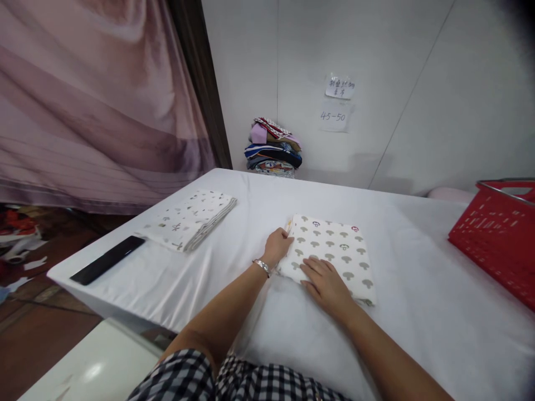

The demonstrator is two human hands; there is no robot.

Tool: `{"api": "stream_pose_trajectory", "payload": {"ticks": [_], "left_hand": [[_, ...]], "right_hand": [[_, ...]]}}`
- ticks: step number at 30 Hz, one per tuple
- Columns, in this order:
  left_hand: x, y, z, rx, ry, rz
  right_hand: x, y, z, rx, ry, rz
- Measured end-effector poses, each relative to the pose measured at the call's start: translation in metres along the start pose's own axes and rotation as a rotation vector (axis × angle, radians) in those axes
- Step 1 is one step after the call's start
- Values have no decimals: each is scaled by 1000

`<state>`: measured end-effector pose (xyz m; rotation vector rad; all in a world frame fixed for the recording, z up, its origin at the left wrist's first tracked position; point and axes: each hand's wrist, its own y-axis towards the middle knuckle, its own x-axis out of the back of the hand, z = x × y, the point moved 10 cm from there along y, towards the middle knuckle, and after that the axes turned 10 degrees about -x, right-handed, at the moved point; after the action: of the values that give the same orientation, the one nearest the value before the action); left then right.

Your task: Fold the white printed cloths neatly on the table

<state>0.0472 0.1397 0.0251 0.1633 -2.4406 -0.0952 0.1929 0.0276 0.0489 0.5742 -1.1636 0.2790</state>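
both hands on one item: a folded square of cream cotton cloth printed with olive mushroom shapes (330,253), lying flat on the white-covered surface (418,289), centre, just ahead of the person.

left hand (278,245): at the cloth's left edge, fingers curled onto that edge near the far-left corner; looks like a light pinch, but whether the edge is truly nipped between the fingers cannot be told. silver bracelet (263,266) at the wrist.

right hand (326,284): palm down, fingers spread flat on the near-left part of the cloth, pressing and not closed around anything.

key relation: cloth lies mostly right of and beyond both hands; its slightly longer side runs away from the person, tilted a little. left hand is nearer the free edge, right hand pins the near side.

around: second folded pale patterned cloth (192,220) well apart to the left; black flat device (107,259) near the surface's left corner; red plastic basket (497,239) at far right; stack of folded coloured fabrics (273,147) against the wall.
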Motion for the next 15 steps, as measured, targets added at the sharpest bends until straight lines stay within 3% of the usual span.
{"api": "stream_pose_trajectory", "payload": {"ticks": [3, 6, 11, 15], "left_hand": [[-2, 2, 8, 71, -19, 39], [-1, 3, 2, 53, 11, 66], [0, -4, -28, -161, 230, 44], [-10, -13, -51, -367, 395, 92]], "right_hand": [[0, 0, -1, -2, 2, 0], [0, 0, 0, -4, 8, -3], [3, 0, 2, -6, 19, -3], [2, 0, 1, -6, 16, 4]]}}
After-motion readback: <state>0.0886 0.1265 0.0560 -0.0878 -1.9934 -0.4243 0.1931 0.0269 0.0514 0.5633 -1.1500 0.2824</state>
